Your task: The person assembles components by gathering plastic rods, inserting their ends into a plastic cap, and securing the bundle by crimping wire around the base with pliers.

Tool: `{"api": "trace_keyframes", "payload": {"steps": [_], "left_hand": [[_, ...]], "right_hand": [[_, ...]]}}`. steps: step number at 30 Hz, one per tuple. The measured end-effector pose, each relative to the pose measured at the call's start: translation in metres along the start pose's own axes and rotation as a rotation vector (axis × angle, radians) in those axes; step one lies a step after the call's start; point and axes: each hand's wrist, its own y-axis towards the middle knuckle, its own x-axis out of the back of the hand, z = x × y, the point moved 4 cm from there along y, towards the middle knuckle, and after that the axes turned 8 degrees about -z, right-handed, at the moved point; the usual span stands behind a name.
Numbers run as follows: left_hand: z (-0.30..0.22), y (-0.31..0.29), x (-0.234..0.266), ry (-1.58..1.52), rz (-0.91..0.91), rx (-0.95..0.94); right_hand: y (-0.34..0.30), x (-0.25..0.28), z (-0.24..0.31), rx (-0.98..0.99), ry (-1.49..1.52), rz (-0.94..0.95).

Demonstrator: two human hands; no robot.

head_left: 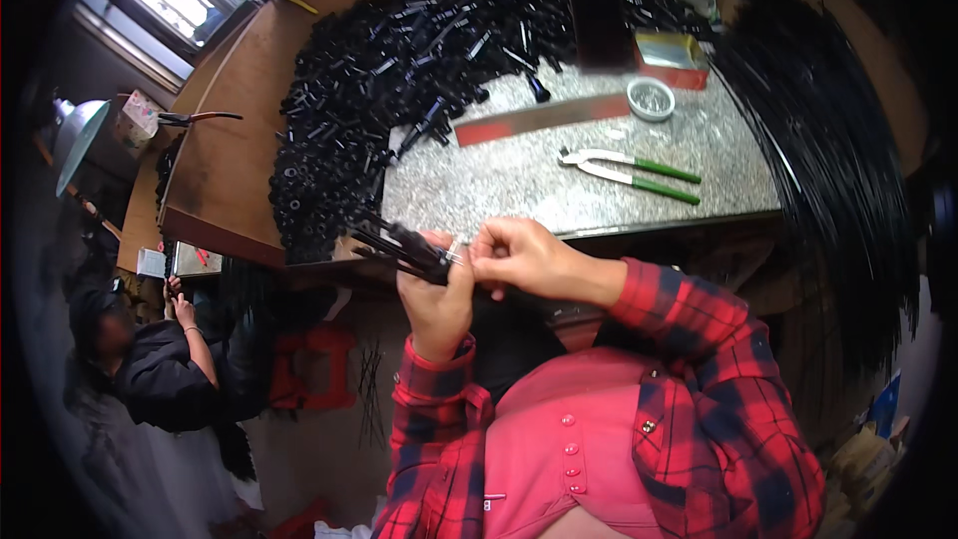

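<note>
Speckled benchtop [479,185] beyond, left hand [441,301] closed on partly hidden black parts [423,257], right hand [529,258] with grip impossible to tell.

Your left forearm [431,409] rises almost straight from the lower edge, and your left hand [431,289] is curled in a grip, its thumb [460,279] pointing upward on the side facing the other hand. Your right arm [738,369] is bent at the elbow, its forearm [659,294] slanting in from the right, and your right hand [517,255] has its fingers [504,230] curled in a pinch just beside that thumb.
</note>
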Motion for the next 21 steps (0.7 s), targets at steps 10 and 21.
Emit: {"api": "trace_keyframes", "payload": {"steps": [10,21], "left_hand": [[-0.012,0.012,0.012,-0.271,-0.125,0.051],[-0.015,0.018,-0.003,-0.542,0.077,-0.045]], "right_hand": [[-0.06,0.126,0.071,0.565,-1.266,-0.314],[-0.067,0.159,0.042,0.387,-1.728,-0.274]]}}
